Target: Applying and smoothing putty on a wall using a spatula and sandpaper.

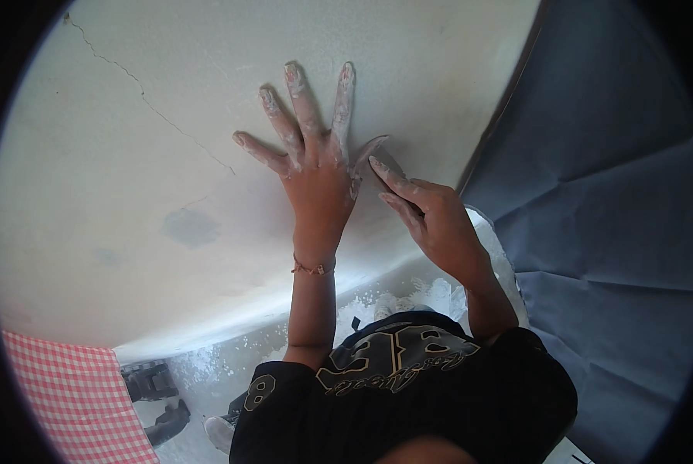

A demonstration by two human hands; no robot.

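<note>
My left hand point(315, 174) lies flat against the off-white wall point(408, 62), its fingers spread wide and smeared with white powder or plaster. A thin bracelet circles that wrist. Close to the left thumb is my right hand point(431, 213), its powdery index finger stretched toward the wall and its thumb held apart below. A dark grey patch point(388, 158) shows by the right fingertips; I cannot tell whether it is shadow or a thin object. The other right fingers are mostly hidden. No object is plainly seen in either hand.
A long crack point(141, 89) runs down the wall at left, above a grey stain point(191, 226). Dark blue-grey sheeting point(602, 209) hangs at right. White flakes point(199, 363) litter the floor. A pink checked cloth point(79, 394) and dark equipment point(149, 380) are at lower left.
</note>
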